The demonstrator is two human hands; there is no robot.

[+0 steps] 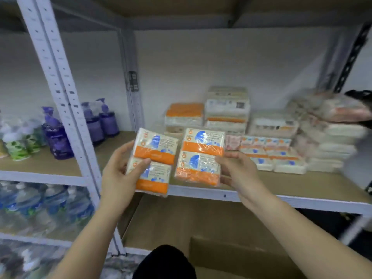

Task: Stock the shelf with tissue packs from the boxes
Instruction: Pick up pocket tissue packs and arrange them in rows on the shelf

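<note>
The shelf (281,184) spans the view, its stocked tissue stacks (227,109) massed from twelve to three o'clock, with bare board at its front left. Below at six o'clock sits a cardboard box (231,256). The left hand (118,168) grips one tissue pack (153,160), the right hand (239,170) another pack (199,156), both long-axis upright, just before the shelf edge; the gap lies straight ahead at twelve.

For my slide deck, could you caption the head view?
Left hand and right hand each hold a tissue pack before the shelf.
</note>
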